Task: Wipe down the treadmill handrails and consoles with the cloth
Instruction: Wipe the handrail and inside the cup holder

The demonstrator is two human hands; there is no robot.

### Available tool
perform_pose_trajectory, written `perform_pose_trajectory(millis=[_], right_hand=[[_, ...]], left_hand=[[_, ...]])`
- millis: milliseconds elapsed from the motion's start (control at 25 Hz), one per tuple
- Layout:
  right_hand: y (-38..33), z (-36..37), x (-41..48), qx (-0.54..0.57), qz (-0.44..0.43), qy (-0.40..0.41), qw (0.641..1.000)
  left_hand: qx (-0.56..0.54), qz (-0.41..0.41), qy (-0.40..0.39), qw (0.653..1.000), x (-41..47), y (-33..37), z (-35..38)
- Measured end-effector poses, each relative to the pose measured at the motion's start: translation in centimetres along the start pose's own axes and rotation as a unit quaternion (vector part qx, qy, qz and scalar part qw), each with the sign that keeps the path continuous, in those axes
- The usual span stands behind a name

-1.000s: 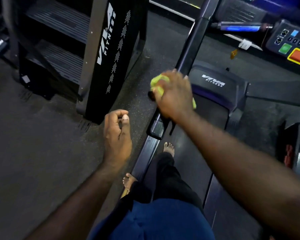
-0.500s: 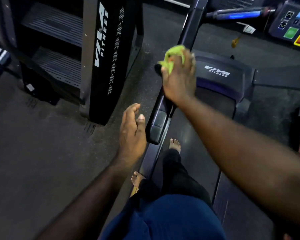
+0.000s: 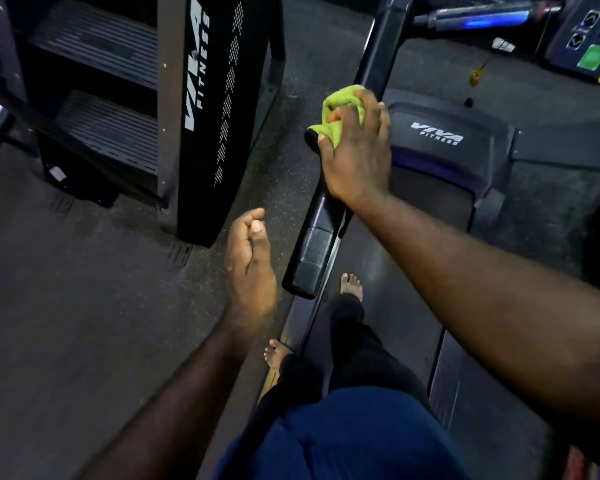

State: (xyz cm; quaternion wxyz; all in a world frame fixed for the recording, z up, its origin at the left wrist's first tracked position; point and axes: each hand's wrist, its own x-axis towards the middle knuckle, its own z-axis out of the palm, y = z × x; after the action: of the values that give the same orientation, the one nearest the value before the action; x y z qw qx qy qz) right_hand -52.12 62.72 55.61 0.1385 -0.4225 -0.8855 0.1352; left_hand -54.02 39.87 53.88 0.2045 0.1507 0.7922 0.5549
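Right hand [image 3: 355, 157] closed around green cloth [image 3: 340, 110], pressed on treadmill handrail [image 3: 317, 237]. Left hand [image 3: 250, 268] loosely curled, empty, beside the rail. Stair machine [image 3: 208, 109] close left; console [image 3: 589, 43] far right, bare feet on belt [image 3: 395, 271].

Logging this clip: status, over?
Right hand pressing cloth on handrail. Left hand empty, open, beside rail. Nothing in the way.

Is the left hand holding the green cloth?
No, the left hand is empty beside the handrail; the right hand presses the green cloth on it.
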Motion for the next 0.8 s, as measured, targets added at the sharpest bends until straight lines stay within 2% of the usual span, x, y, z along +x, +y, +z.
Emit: perform_pose_trajectory(millis=[40,120,200,240,320,400,480,600,680,800], right_hand=[[-0.2,0.4,-1.0,0.012,0.012,0.003,1.000],[-2.1,0.3,-8.5,0.041,0.018,-0.001,0.999],[-3.6,-0.3,-16.2,0.082,-0.030,-0.021,0.996],[-3.4,-0.3,-17.3,0.078,-0.062,-0.029,0.995],[-2.0,0.0,-12.0,0.062,-0.071,-0.015,0.995],[-0.4,0.8,-2.7,0.044,-0.028,0.006,0.999],[1.2,1.0,2.9,0.028,-0.013,0.020,0.999],[0.7,1.1,-0.8,0.053,0.002,0.027,0.998],[1.3,0.8,-3.8,0.075,-0.028,0.008,0.997],[3.7,0.6,2.1,0.013,-0.120,-0.021,0.993]], left_hand=[[-0.006,-0.006,0.004,1.000,-0.1,-0.1,0.1],[-0.016,-0.014,0.012,1.000,-0.7,-0.2,0.3],[-0.012,-0.010,0.015,1.000,-0.5,0.0,0.5],[-0.002,-0.006,0.006,1.000,-0.4,0.0,0.7],[0.021,0.015,-0.033,0.999,-0.2,0.7,1.3],[0.077,0.031,-0.062,0.995,0.0,1.4,2.1],[0.132,0.053,-0.087,0.986,0.2,2.0,3.3],[0.163,0.115,-0.105,0.974,2.1,2.5,4.9],[0.174,0.133,-0.111,0.969,3.8,3.3,5.8],[0.216,0.159,-0.156,0.951,5.5,4.7,7.6]])
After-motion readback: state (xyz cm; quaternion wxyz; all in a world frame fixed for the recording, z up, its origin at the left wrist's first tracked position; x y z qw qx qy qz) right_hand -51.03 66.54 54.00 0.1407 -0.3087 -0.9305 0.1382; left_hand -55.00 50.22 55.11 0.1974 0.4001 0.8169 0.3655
